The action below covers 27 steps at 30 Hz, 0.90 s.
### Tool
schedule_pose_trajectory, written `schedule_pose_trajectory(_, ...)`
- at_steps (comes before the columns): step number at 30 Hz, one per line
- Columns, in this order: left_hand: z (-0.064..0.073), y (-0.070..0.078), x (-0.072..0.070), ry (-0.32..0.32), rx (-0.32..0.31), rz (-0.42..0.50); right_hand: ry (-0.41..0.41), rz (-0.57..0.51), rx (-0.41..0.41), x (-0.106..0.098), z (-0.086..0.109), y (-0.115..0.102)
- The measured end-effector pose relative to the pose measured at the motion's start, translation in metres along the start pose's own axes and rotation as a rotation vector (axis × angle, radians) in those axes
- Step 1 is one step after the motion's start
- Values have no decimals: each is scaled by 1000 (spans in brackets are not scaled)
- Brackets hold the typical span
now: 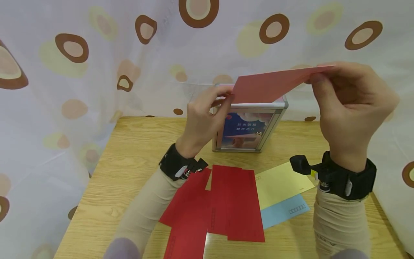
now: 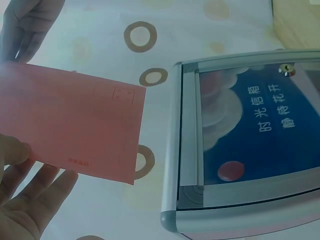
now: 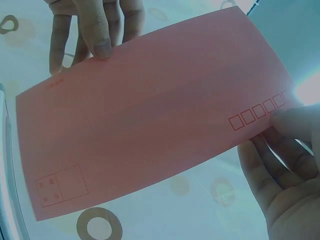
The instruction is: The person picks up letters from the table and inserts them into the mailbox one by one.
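Pink envelope [image 1: 266, 87] in both hands [image 1: 206, 114] [image 1: 352, 102] (well apart), each pinch narrow

The head camera looks forward and down from above, far enough back to take in both forearms [image 1: 147, 208], the table [image 1: 97, 187] and the box [image 1: 245, 124]. The left wrist camera, close to the left hand [image 1: 203, 117], faces the box front, its lettering [image 2: 265, 110] turned sideways. The right wrist camera looks closely at the pink envelope [image 3: 155, 110], which all three views share.
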<state>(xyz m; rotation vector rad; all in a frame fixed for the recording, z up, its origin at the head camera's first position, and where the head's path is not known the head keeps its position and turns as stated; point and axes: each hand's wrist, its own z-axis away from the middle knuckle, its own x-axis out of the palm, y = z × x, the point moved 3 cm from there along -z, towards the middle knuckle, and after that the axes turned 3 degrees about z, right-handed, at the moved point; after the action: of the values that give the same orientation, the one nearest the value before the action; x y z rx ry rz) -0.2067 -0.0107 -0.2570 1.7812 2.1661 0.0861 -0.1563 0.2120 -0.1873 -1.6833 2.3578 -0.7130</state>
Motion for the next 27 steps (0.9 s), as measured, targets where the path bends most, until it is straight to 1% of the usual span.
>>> schedule_pose_trajectory(2,-5,-3,1,-2,20,3,2,30,-2,0,-3,1)
schedule_pose_trajectory(4,-7,-6,3,1,35,9,-3,-4,11,2,-5,3)
schedule_pose_trajectory(7,-7,-12,7,0,41,18,-26,-72,31,4,-5,6)
schedule_pose_trajectory(11,-5,-18,10,4,40,-9,-46,-127,50,7,-2,10)
schedule_pose_trajectory(16,-1,-27,12,25,28,-54,-54,-199,68,9,2,14)
schedule_pose_trajectory(19,1,-31,13,28,9,-68,-73,-212,74,11,5,16)
schedule_pose_trajectory(25,5,-36,12,25,-17,-40,-128,-222,84,16,10,21)
schedule_pose_trajectory(27,6,-38,12,22,-20,-33,-139,-204,79,17,11,22)
